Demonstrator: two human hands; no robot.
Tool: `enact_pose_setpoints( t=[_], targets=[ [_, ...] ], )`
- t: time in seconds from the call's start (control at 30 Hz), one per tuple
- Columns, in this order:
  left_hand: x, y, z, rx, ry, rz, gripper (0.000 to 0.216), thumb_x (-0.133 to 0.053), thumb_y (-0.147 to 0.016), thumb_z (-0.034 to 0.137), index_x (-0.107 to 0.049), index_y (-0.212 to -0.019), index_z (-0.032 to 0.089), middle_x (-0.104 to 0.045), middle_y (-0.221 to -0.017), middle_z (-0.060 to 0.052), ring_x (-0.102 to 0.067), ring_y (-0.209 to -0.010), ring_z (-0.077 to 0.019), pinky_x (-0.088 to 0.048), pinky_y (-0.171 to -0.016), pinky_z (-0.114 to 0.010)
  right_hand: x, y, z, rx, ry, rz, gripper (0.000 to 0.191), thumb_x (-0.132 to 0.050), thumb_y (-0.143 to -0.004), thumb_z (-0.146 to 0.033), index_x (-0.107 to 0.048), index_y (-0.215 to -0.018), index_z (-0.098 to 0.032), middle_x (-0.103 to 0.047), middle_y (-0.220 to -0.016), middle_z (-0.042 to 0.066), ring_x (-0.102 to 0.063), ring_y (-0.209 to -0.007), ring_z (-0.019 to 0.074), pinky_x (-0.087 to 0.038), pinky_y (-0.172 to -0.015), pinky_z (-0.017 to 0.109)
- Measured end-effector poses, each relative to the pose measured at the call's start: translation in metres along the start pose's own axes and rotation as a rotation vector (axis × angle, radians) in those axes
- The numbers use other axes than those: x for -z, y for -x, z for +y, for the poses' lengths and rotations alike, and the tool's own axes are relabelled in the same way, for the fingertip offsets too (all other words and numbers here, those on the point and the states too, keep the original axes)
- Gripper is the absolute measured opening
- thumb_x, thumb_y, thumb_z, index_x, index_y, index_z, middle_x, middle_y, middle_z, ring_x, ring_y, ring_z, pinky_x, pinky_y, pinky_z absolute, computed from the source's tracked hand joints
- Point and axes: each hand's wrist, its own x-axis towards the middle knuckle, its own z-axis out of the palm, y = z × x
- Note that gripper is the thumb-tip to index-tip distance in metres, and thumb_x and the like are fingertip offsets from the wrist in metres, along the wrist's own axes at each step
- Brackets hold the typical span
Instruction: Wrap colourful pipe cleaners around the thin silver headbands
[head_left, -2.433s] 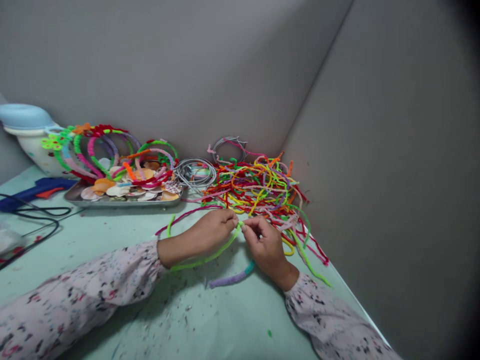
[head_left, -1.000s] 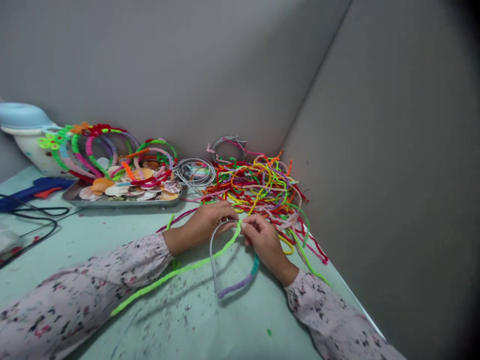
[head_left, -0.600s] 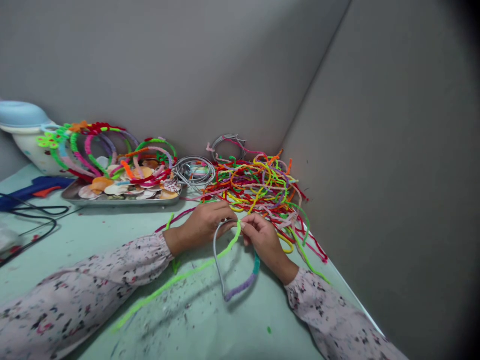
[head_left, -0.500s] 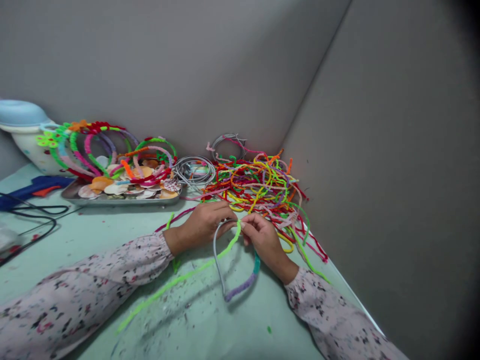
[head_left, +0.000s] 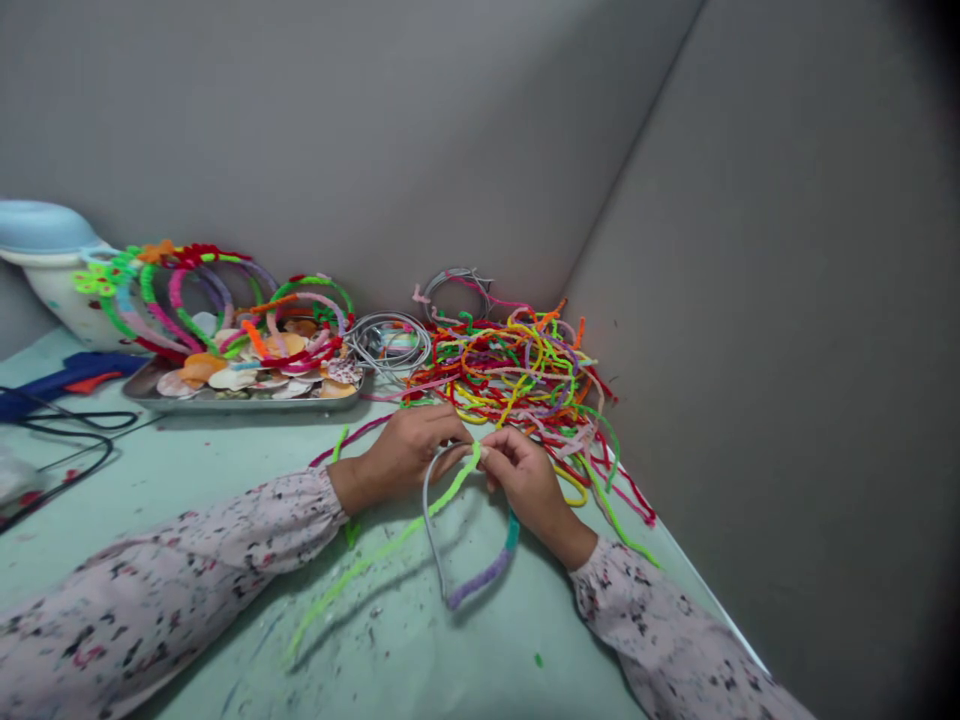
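Note:
A thin grey headband [head_left: 481,582] hangs between my two hands, its lower right side wrapped in purple and teal fuzzy pipe cleaner. At its top a bright green pipe cleaner [head_left: 415,529] is attached, and the long loose tail slants down to the left over the table. My left hand [head_left: 412,445] is closed, fingertips pinching the bare grey side beside the green wrap. On the other side, my right hand [head_left: 529,485] pinches the band right at the green wrap with thumb and forefinger. The fingers partly hide the join.
Behind my hands lies a tangled heap of coloured pipe cleaners [head_left: 517,370], with coiled grey bands [head_left: 390,340] beside it. A metal tray [head_left: 247,404] holds shells and wrapped headbands [head_left: 180,300]. At left are a blue glue gun [head_left: 45,388], its black cable and a lidded bin [head_left: 64,285].
The green tail has swung, its free end shifting right and slightly inward. The headband has tilted slightly to the left; both hands stay nearly in place, still pinching.

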Motion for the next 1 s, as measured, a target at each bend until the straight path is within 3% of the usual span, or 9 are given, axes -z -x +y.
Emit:
enact_pose_setpoints(
  t=[0.4, 1.0],
  targets=[
    [-0.0006, 0.0003, 0.0078, 0.15, 0.2, 0.055, 0.018, -0.056, -0.086, 0.028, -0.061, -0.075, 0.014, -0.058, -0.07, -0.002, -0.05, -0.063, -0.0113, -0.036, -0.058, -0.022, -0.0028, 0.0022, -0.0012, 0.048, 0.073, 0.015, 0.012, -0.056, -0.084, -0.031, -0.057, -0.08, -0.019, -0.053, -0.061, -0.004, -0.048, -0.05, 0.0108, -0.038, -0.047, 0.022],
    [-0.0096, 0.0015, 0.0106, 0.203, 0.152, 0.114, 0.027, -0.049, -0.088, 0.034, -0.05, -0.068, 0.017, -0.05, -0.065, 0.001, -0.044, -0.059, -0.0108, -0.032, -0.055, -0.023, -0.006, 0.0039, -0.0032, 0.107, 0.138, 0.018, 0.013, -0.055, -0.084, -0.031, -0.057, -0.079, -0.019, -0.056, -0.066, -0.002, -0.049, -0.055, 0.0114, -0.039, -0.051, 0.023]
  ],
)
